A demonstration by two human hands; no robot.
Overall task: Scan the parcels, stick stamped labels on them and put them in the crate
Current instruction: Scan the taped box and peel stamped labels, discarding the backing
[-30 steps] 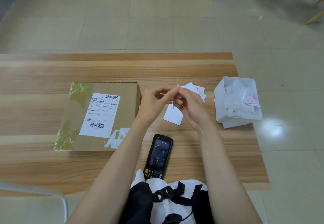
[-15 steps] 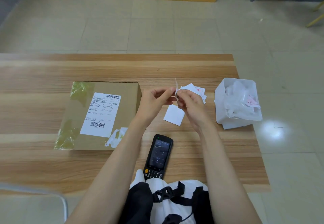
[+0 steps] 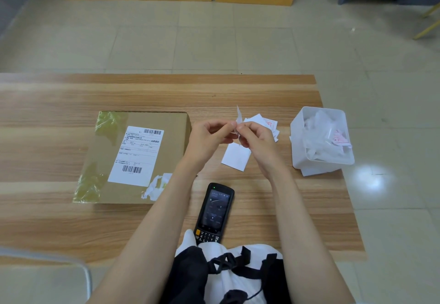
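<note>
- wooden table (image 3: 59, 227) is carrying everything in view; tiled floor is showing beyond its far and right edges.
- parcel (image 3: 171, 151), a flat cardboard box, is lying on the table left of the hands, with yellowish tape running along its left side.
- shipping label (image 3: 137, 155) with two barcodes is sitting on the parcel's top face; torn white paper is clinging to the near right corner.
- white tub (image 3: 298, 151) is standing at the table's right edge, holding crumpled paper (image 3: 319, 137) and a scrap with red marks.
- scanner (image 3: 215, 211) is lying face up near the front edge, between the forearms, screen lit.
- left hand (image 3: 207, 137) and right hand (image 3: 258, 138) are meeting above the table, well apart from the parcel top; both are pinching the same small label (image 3: 238, 117) between thumb and fingertips.
- the small label is standing upright, edge-on to the camera; its print is not readable.
- loose labels (image 3: 235, 158) are lying on the table under and behind the right hand, one showing a red stamp.
</note>
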